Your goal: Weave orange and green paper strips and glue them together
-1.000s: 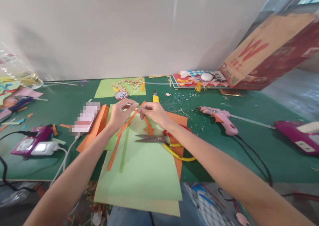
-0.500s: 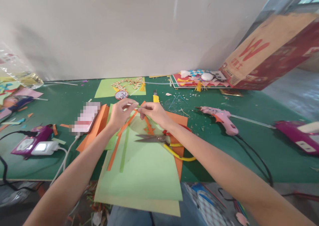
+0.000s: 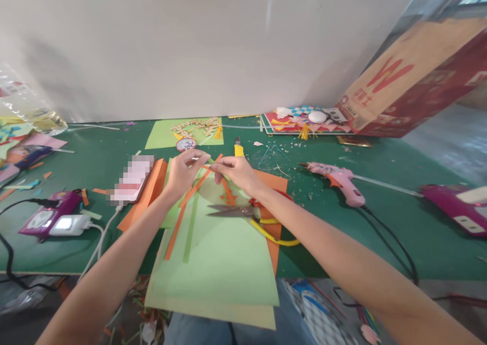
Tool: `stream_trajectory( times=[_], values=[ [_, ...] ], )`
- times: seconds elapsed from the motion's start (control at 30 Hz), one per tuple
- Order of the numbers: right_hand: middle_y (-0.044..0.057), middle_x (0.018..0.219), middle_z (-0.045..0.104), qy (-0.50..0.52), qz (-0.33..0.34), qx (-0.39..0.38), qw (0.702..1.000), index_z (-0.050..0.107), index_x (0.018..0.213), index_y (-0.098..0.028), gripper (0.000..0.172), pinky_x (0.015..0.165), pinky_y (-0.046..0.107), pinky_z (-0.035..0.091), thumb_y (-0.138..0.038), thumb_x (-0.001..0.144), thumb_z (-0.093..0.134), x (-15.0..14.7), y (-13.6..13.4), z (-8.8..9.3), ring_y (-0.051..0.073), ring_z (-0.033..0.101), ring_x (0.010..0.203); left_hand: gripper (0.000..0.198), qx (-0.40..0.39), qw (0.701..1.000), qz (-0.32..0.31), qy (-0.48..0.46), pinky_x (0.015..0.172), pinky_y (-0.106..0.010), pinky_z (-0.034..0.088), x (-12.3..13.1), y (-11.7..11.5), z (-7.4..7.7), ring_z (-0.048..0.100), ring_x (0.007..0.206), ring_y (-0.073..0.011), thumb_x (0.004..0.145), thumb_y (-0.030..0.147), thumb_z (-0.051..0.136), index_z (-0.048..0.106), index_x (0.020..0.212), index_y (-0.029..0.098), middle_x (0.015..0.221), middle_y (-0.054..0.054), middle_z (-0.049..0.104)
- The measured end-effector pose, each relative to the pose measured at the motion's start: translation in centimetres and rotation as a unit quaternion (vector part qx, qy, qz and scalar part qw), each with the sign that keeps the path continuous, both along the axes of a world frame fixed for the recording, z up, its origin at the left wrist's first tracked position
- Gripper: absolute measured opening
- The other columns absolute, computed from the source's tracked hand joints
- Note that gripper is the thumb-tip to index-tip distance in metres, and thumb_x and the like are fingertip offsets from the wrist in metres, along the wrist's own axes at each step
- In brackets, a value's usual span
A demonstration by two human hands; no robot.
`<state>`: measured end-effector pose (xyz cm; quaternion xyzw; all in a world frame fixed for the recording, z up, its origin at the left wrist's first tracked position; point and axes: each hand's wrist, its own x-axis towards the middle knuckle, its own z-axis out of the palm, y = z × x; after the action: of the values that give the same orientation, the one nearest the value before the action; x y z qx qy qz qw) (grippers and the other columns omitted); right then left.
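My left hand [image 3: 185,173] is closed in a pinch on one end of a narrow green paper strip [image 3: 210,159]. Opposite it, my right hand [image 3: 238,173] pinches the other end, with a bit of orange paper at its fingertips. Below the hands, a long orange paper strip [image 3: 175,233] and a green strip [image 3: 189,233] slant across light green paper sheets [image 3: 220,274]. A small orange folded piece [image 3: 229,198] lies under my right hand. Scissors [image 3: 230,211] with red and yellow handles rest slightly open on the sheets, partly behind my right forearm.
At left are a phone [image 3: 134,177] on a cable, orange paper [image 3: 141,198] and a purple power strip [image 3: 53,212]. A pink glue gun [image 3: 337,177] lies at right. Behind are a yellow cutter [image 3: 238,149], a beaded craft piece [image 3: 186,144] and a paper bag [image 3: 403,81].
Slightly more of the green strip shows between my fingertips. Both hands stay almost in the same place, and the things on the table have not moved.
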<state>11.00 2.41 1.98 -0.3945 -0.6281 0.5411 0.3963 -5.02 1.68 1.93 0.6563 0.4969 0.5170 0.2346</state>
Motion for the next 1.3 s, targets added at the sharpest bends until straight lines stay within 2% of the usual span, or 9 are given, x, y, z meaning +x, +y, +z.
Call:
stream_trajectory(
  times=[0.2,0.43,0.57,0.8,1.3],
  values=[
    [-0.001,0.053,0.061,0.003,-0.001,0.0,1.0,0.061,0.057,-0.016,0.025,0.063,0.024,0.04,-0.032,0.075,0.065,0.0,0.1,-0.1,0.009,0.053,0.054,0.019,-0.004,1.0,-0.005,-0.014,0.069,-0.024,0.052,0.0,0.0,0.0,0.065,0.075,-0.0155,0.076,0.035,0.063,0.069,0.071,0.018,0.078,-0.003,0.071],
    [0.0,0.053,0.061,-0.003,0.002,0.0,1.0,0.06,0.055,-0.017,0.03,0.065,0.026,0.041,-0.04,0.073,0.067,0.0,-0.2,0.1,0.01,0.054,0.055,0.018,-0.009,0.999,-0.009,-0.03,0.072,-0.026,0.053,0.0,0.0,0.2,0.065,0.076,-0.0166,0.074,0.035,0.066,0.07,0.071,0.018,0.079,-0.004,0.072],
    [-0.001,0.052,0.061,0.01,0.002,-0.005,1.0,0.062,0.059,-0.017,0.025,0.064,0.025,0.043,-0.037,0.074,0.065,-0.1,0.1,-0.3,0.01,0.055,0.053,0.02,-0.02,0.999,-0.007,-0.036,0.07,-0.026,0.051,-0.3,0.2,0.0,0.064,0.076,-0.0168,0.075,0.038,0.065,0.071,0.071,0.018,0.078,-0.004,0.071],
    [0.0,0.052,0.062,0.05,0.011,-0.018,0.999,0.067,0.069,-0.016,0.027,0.061,0.026,0.045,-0.042,0.074,0.065,0.0,0.7,-1.2,0.011,0.056,0.051,0.024,-0.045,0.995,0.018,-0.087,0.071,-0.027,0.048,-0.8,0.5,-0.4,0.06,0.069,-0.0145,0.073,0.04,0.067,0.069,0.067,0.016,0.072,-0.003,0.068],
    [0.0,0.049,0.06,0.051,-0.003,-0.037,0.998,0.066,0.066,-0.015,0.032,0.057,0.026,0.047,-0.046,0.075,0.066,0.0,0.7,-1.2,0.01,0.056,0.047,0.025,-0.046,0.983,0.088,-0.157,0.059,-0.022,0.048,-1.2,0.9,-0.4,0.059,0.063,-0.0125,0.07,0.04,0.067,0.063,0.06,0.017,0.063,-0.001,0.062]
  ],
)
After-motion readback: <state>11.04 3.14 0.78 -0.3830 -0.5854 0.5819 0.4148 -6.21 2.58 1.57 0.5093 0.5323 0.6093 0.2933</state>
